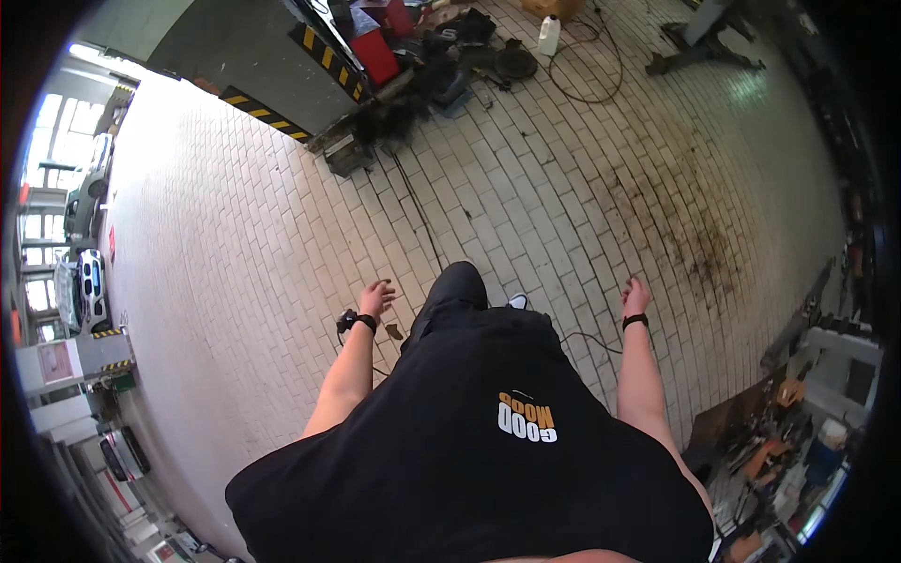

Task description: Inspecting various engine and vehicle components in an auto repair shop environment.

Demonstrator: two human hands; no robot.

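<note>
Hanging (well apart): LH (378, 299), RH (636, 297) abv. tiles (282, 225).

The left forearm (347, 375) slants forward and slightly inward; the left hand (377, 299) has its fingers loosely parted; the right forearm (640, 375) points nearly straight ahead; the right hand (636, 297) is lightly curled; the hands hang well apart, either side of the torso (441, 460).
</note>
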